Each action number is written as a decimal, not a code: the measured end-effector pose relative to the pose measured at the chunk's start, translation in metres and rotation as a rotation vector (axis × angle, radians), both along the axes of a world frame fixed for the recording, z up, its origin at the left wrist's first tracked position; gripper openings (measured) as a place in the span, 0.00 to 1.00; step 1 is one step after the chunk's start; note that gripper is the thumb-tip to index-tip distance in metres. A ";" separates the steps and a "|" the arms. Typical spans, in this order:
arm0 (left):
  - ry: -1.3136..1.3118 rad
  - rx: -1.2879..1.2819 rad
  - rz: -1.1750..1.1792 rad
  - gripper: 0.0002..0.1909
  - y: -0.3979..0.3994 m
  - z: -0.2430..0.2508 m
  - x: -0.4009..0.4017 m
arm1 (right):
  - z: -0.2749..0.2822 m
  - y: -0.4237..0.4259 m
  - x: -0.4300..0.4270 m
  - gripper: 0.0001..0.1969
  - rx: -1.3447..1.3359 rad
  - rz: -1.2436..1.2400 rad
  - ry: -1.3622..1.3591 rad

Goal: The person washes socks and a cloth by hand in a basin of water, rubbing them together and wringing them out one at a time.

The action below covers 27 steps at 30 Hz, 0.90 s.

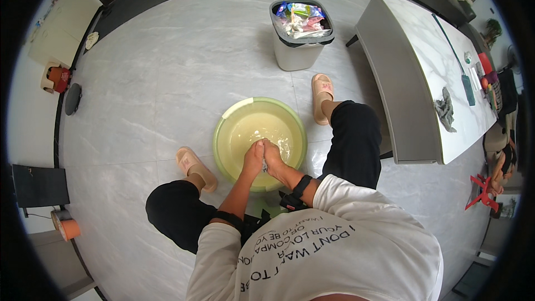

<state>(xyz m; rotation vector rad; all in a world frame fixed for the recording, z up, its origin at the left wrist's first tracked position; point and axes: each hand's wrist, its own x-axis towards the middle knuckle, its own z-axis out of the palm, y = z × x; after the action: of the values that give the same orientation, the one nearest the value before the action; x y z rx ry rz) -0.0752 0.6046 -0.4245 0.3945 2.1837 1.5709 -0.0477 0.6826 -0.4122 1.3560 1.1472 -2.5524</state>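
Note:
A round light-green plastic basin point(234, 121) with water in it stands on the floor between my feet. My left hand point(253, 159) and my right hand point(273, 156) are pressed together over the near half of the basin, thumbs side by side. A small bit of greyish, wet-looking material point(264, 165) shows between the wrists; what it is and how much the hands enclose is hidden. Both sets of fingers are curled and mostly out of sight.
A grey waste bin point(297, 55) full of wrappers stands beyond the basin. At right is a marble-topped table point(413, 29) with a crumpled grey cloth point(446, 109) and a green fly swatter point(467, 90). My slippered feet flank the basin. A red stool point(484, 192) is at far right.

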 end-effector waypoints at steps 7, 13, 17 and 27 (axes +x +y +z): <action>-0.622 0.191 0.123 0.24 0.002 0.018 0.007 | -0.006 0.028 -0.006 0.17 0.195 0.016 0.107; -0.437 -0.015 0.052 0.12 -0.023 -0.007 -0.002 | -0.004 0.044 -0.006 0.19 0.207 0.127 0.086; -0.248 -0.065 0.135 0.07 -0.040 -0.012 -0.009 | -0.005 0.076 -0.004 0.17 0.280 0.129 -0.011; -0.369 0.069 0.432 0.05 -0.071 -0.006 -0.019 | -0.032 0.109 -0.003 0.15 0.065 -0.110 0.115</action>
<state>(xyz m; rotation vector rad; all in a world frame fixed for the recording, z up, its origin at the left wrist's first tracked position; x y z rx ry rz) -0.0947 0.5332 -0.4309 -0.3506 2.0092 1.7691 -0.0507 0.7917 -0.4442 1.3378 1.2165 -2.7253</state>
